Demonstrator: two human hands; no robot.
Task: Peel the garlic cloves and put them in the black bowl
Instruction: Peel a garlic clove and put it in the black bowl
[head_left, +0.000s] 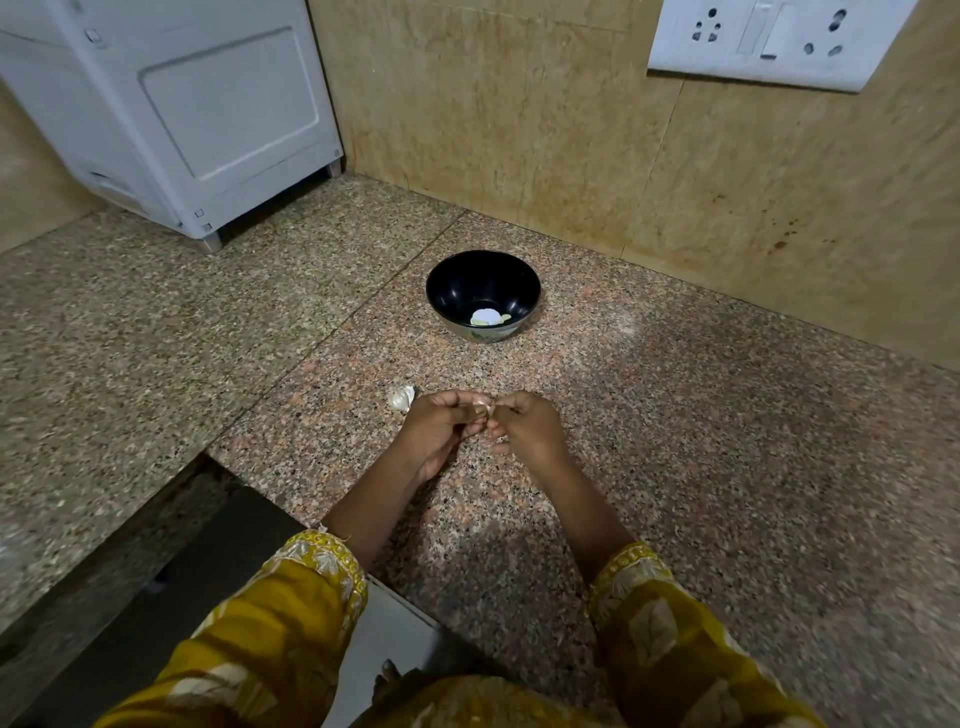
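Black bowl (483, 291) sits straight ahead of both hands, well apart, on the speckled bench (701, 441).

Left hand (441, 428) and right hand (527, 423) meet fingertip to fingertip over the bench, both pinched shut on one garlic clove (480, 405); mid-peel, likely. Clove mostly hidden, long axis unreadable. Bowl lies about midway between the hands, slightly nearer the right. Pale peeled pieces (485, 317) already in the bowl bottom. Loose garlic piece (401, 397) lies on the bench, just beside the left hand's knuckles.
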